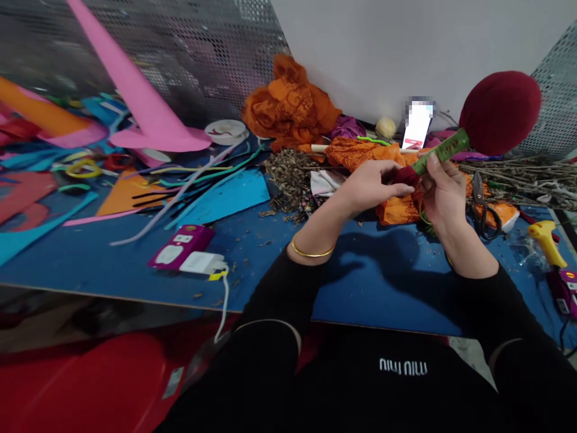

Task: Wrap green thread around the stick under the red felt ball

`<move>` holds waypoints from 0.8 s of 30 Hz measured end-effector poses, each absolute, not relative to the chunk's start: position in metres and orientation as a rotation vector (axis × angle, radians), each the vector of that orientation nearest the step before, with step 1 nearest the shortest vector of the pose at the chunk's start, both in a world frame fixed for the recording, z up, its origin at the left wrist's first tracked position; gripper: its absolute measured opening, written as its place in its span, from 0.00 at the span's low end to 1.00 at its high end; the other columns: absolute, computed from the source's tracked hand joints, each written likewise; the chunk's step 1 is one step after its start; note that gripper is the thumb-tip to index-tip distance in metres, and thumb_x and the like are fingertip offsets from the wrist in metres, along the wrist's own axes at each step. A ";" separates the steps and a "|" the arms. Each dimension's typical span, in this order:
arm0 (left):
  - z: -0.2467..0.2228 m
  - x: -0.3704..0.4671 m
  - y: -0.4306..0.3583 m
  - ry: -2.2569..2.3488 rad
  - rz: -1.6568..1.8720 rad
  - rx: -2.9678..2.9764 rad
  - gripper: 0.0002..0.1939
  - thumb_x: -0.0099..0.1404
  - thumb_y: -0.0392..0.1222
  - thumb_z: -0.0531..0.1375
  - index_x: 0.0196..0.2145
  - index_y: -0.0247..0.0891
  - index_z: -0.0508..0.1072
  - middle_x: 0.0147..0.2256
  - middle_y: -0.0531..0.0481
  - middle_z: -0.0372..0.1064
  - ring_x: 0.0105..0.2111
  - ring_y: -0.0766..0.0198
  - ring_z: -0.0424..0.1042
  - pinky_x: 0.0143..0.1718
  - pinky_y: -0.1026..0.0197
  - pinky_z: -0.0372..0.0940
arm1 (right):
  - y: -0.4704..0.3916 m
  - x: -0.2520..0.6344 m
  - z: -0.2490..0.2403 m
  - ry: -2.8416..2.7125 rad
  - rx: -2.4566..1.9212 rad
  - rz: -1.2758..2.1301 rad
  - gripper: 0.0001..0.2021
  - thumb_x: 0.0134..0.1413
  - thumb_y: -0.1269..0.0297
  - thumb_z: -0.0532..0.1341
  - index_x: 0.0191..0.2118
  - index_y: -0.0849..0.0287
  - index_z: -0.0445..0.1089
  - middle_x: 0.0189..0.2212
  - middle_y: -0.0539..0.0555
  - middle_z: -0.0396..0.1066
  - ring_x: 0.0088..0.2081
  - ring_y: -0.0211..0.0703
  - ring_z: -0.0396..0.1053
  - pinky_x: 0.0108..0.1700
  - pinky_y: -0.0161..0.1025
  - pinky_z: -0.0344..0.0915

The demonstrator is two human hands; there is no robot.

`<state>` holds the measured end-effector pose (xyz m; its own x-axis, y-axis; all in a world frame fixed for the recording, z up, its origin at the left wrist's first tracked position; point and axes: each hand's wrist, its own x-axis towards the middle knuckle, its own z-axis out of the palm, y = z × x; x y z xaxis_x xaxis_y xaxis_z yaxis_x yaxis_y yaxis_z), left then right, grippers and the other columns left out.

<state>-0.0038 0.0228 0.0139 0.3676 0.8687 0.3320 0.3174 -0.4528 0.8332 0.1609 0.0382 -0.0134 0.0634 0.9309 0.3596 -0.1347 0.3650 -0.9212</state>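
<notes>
A dark red, rounded fabric head point(501, 112) sits at the upper end of a green-wrapped handle point(444, 151), tilted up to the right above the table. My right hand point(444, 189) is closed round the lower part of the handle, thumb on the green wrap. At the handle's lower end, my left hand point(376, 187) pinches dark red cloth point(406, 175). A thin green strand hangs below my right hand. Orange patterned cloth point(399, 211) lies just behind and below the hands.
Black scissors point(484, 210) and a yellow glue gun point(547, 240) lie right. Behind are dried twigs point(532, 180), a lit phone point(418, 125) and bunched orange cloth point(293, 105). Leftward are a purple power strip point(183, 246), blue sheet point(229, 201) and pink cone hat point(144, 102).
</notes>
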 end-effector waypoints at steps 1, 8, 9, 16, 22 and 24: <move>0.018 -0.007 0.022 1.035 1.050 1.973 0.15 0.63 0.49 0.62 0.39 0.33 0.77 0.38 0.44 0.78 0.39 0.58 0.75 0.44 0.56 0.69 | 0.038 0.160 -0.014 -1.214 -0.818 0.981 0.16 0.52 0.44 0.64 0.39 0.50 0.75 0.26 0.48 0.70 0.24 0.37 0.66 0.25 0.39 0.63; 0.007 0.020 0.015 1.292 1.449 2.220 0.25 0.72 0.58 0.48 0.56 0.39 0.68 0.54 0.41 0.71 0.55 0.56 0.70 0.57 0.56 0.63 | 0.033 0.152 -0.012 -1.093 -0.725 1.018 0.08 0.51 0.53 0.67 0.32 0.51 0.75 0.29 0.47 0.74 0.28 0.38 0.70 0.29 0.37 0.68; 0.003 0.026 0.015 1.293 1.425 2.296 0.28 0.72 0.58 0.46 0.59 0.38 0.65 0.57 0.40 0.69 0.57 0.54 0.68 0.58 0.55 0.62 | 0.032 0.151 -0.012 -1.094 -0.718 1.008 0.08 0.52 0.53 0.67 0.32 0.51 0.74 0.29 0.47 0.74 0.29 0.38 0.71 0.30 0.37 0.68; 0.003 0.023 0.016 1.312 1.172 2.266 0.24 0.72 0.52 0.51 0.60 0.37 0.64 0.55 0.39 0.70 0.53 0.50 0.71 0.50 0.54 0.66 | 0.030 0.151 -0.012 -1.171 -0.723 0.964 0.08 0.55 0.52 0.65 0.32 0.49 0.72 0.27 0.46 0.72 0.26 0.38 0.67 0.26 0.37 0.63; 0.018 0.010 0.013 1.208 1.107 2.114 0.09 0.65 0.44 0.59 0.36 0.35 0.74 0.32 0.48 0.75 0.35 0.59 0.73 0.37 0.59 0.66 | 0.025 0.149 -0.008 -1.163 -0.720 0.999 0.08 0.54 0.54 0.66 0.33 0.52 0.74 0.24 0.46 0.68 0.22 0.34 0.61 0.24 0.36 0.59; 0.020 0.008 0.013 1.252 1.065 2.131 0.08 0.63 0.43 0.60 0.29 0.36 0.71 0.27 0.50 0.71 0.31 0.61 0.71 0.33 0.60 0.63 | 0.024 0.148 -0.008 -1.156 -0.716 1.006 0.08 0.54 0.54 0.66 0.32 0.52 0.73 0.22 0.45 0.66 0.21 0.34 0.59 0.24 0.36 0.58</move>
